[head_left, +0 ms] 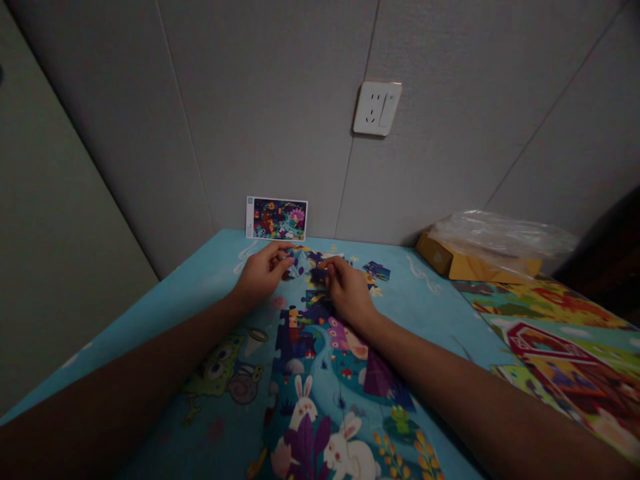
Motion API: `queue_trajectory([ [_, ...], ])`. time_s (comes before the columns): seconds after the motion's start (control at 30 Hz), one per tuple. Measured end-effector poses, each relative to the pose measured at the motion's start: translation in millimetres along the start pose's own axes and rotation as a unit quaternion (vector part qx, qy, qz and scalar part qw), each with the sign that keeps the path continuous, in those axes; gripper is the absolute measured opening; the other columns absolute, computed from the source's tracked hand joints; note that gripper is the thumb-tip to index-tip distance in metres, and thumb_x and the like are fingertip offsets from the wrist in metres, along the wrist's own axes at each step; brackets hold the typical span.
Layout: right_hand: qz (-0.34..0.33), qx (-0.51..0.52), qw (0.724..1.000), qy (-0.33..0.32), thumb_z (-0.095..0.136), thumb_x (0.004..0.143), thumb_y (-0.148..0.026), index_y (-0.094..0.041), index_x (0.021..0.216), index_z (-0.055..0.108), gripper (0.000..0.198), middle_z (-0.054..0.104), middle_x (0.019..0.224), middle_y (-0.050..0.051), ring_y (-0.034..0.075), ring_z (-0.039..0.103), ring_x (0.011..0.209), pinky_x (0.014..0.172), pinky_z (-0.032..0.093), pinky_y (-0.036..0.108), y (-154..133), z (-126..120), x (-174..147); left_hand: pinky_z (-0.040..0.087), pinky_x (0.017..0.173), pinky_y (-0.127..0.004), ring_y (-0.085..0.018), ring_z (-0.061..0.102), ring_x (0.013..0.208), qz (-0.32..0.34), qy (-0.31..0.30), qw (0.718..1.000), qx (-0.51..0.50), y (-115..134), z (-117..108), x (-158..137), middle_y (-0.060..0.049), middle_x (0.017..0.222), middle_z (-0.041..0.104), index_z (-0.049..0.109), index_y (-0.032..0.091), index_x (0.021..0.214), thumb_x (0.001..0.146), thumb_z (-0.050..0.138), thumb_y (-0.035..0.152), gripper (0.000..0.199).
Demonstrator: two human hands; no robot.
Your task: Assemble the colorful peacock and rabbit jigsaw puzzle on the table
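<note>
Beyond joined puzzle point(320, 363): left hand point(261, 272), right hand point(347, 290) at pieces point(299, 265), grip unclear.

One camera is worn on the head, above the puzzle point(320, 347) and near to it. It looks forward and down, toward the wall point(280, 100) beyond the puzzle.

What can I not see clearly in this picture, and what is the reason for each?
All in the head view:
Puzzle: near end cut off by the bottom edge; right border partly hidden by the right arm.
Left hand and right hand: their grip on the pieces, too small and dim.
Card: its margin print, too small.
Box: its inside, obscured by the plastic.
</note>
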State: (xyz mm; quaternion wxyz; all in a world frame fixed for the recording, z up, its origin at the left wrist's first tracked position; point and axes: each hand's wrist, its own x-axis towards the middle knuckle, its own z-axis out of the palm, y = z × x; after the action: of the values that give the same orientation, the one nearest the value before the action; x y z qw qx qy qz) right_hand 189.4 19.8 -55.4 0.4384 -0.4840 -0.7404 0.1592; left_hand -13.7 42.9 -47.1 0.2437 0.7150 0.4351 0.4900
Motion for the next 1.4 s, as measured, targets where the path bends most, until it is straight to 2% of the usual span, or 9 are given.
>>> queue_trajectory([
  [0.23, -0.009, 0.122, 0.989, 0.082, 0.038, 0.067, -0.006, -0.019, 0.102, 0.055, 0.040, 0.059, 0.082, 0.002, 0.016, 0.055, 0.074, 0.072, 0.041, 0.028, 16.4, 3.5, 6.1, 0.044, 0.048, -0.023, -0.013, 0.053, 0.052, -0.070, 0.050, 0.996, 0.033, -6.1, -7.3, 5.7, 0.001, 0.064, 0.055, 0.067, 0.010, 0.123, 0.084, 0.055, 0.033, 0.047],
  [0.53, 0.023, 0.230, 0.966, 0.112, 0.035, 0.055, -0.011, -0.022, 0.093, 0.052, 0.043, 0.056, 0.080, 0.000, 0.016, 0.053, 0.074, 0.071, 0.042, 0.029, 20.2, 7.8, 9.4, 0.046, 0.045, -0.021, -0.014, 0.062, 0.059, -0.098, 0.007, 0.995, 0.017, -9.5, -6.6, 6.3, -0.006, 0.083, 0.067, 0.062, 0.010, 0.130, 0.083, 0.053, 0.027, 0.051],
  [0.67, 0.013, 0.252, 0.962, 0.106, 0.033, 0.055, -0.014, -0.022, 0.091, 0.053, 0.042, 0.056, 0.078, -0.001, 0.014, 0.051, 0.066, 0.066, 0.041, 0.028, 19.8, 7.8, 9.2, 0.053, 0.054, -0.023, -0.020, 0.071, 0.083, -0.105, 0.009, 0.994, 0.043, -7.7, -6.2, 6.5, -0.011, 0.104, 0.072, 0.063, 0.012, 0.125, 0.081, 0.058, 0.028, 0.047],
  [0.77, 0.014, 0.259, 0.961, 0.099, 0.033, 0.056, -0.015, -0.022, 0.091, 0.053, 0.040, 0.056, 0.076, -0.002, 0.012, 0.051, 0.063, 0.065, 0.041, 0.027, 18.5, 7.3, 8.9, 0.058, 0.065, -0.027, -0.021, 0.072, 0.087, -0.103, 0.002, 0.992, 0.072, -9.5, -5.3, 7.4, -0.011, 0.108, 0.073, 0.064, 0.013, 0.123, 0.082, 0.057, 0.026, 0.044],
  [0.87, 0.011, 0.260, 0.962, 0.083, 0.033, 0.055, -0.016, -0.021, 0.089, 0.054, 0.040, 0.056, 0.074, -0.003, 0.012, 0.052, 0.062, 0.065, 0.042, 0.027, 17.6, 7.1, 8.6, 0.058, 0.082, -0.034, -0.021, 0.071, 0.091, -0.050, -0.020, 0.993, 0.103, -12.1, -5.0, 7.8, -0.011, 0.112, 0.072, 0.066, 0.013, 0.120, 0.083, 0.055, 0.025, 0.041],
  [0.97, 0.009, 0.256, 0.964, 0.074, 0.033, 0.056, -0.016, -0.021, 0.087, 0.055, 0.039, 0.056, 0.072, -0.003, 0.012, 0.052, 0.062, 0.064, 0.041, 0.027, 17.3, 6.9, 8.2, 0.052, 0.098, -0.041, -0.025, 0.066, 0.107, 0.033, -0.074, 0.980, 0.184, -12.4, -5.5, 7.1, -0.012, 0.117, 0.071, 0.071, 0.014, 0.114, 0.082, 0.054, 0.023, 0.037],
  [1.07, 0.009, 0.253, 0.965, 0.069, 0.033, 0.056, -0.016, -0.021, 0.086, 0.057, 0.039, 0.056, 0.071, -0.002, 0.013, 0.052, 0.062, 0.063, 0.041, 0.028, 16.9, 6.1, 7.3, 0.041, 0.108, -0.048, -0.030, 0.059, 0.117, 0.070, -0.165, 0.950, 0.258, -11.7, -5.6, 5.7, -0.012, 0.120, 0.070, 0.072, 0.016, 0.115, 0.081, 0.062, 0.029, 0.038],
  [1.17, 0.010, 0.245, 0.968, 0.055, 0.034, 0.057, -0.017, -0.020, 0.085, 0.060, 0.039, 0.056, 0.071, -0.002, 0.013, 0.052, 0.062, 0.062, 0.040, 0.028, 15.3, 4.7, 6.3, 0.034, 0.112, -0.052, -0.033, 0.053, 0.125, 0.065, -0.216, 0.931, 0.288, -12.7, -5.1, 4.9, -0.010, 0.127, 0.067, 0.071, 0.021, 0.120, 0.081, 0.067, 0.037, 0.042],
  [1.4, 0.014, 0.231, 0.972, 0.048, 0.035, 0.063, -0.018, -0.020, 0.082, 0.061, 0.032, 0.056, 0.070, -0.001, 0.013, 0.050, 0.062, 0.060, 0.039, 0.027, 12.9, 3.5, 4.6, 0.035, 0.109, -0.051, -0.033, 0.052, 0.124, 0.027, -0.180, 0.939, 0.291, -15.8, -4.7, 6.7, -0.010, 0.125, 0.068, 0.074, 0.023, 0.116, 0.085, 0.064, 0.039, 0.036],
])
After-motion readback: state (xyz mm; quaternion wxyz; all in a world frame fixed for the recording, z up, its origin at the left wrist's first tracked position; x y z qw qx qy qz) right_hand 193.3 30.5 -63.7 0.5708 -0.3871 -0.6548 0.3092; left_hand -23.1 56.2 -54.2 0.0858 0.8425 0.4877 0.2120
